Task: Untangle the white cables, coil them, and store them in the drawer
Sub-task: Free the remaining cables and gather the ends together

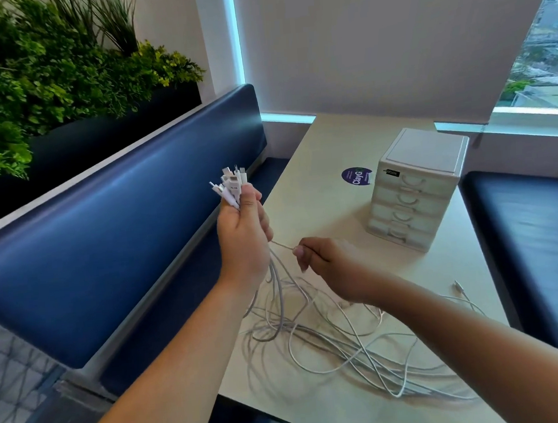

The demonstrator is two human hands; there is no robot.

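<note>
Your left hand [244,234] is raised over the table edge, fingers curled tight round a bunch of white plug ends [232,185] that stick up above the fist. Your right hand [328,261], just beside it, pinches a single strand running from the left fist. The tangled white cables [331,337] hang down and sprawl across the pale beige table [317,161]. The small cream plastic drawer unit [419,187] stands well apart, every drawer pushed in; you cannot tell what is inside.
</note>
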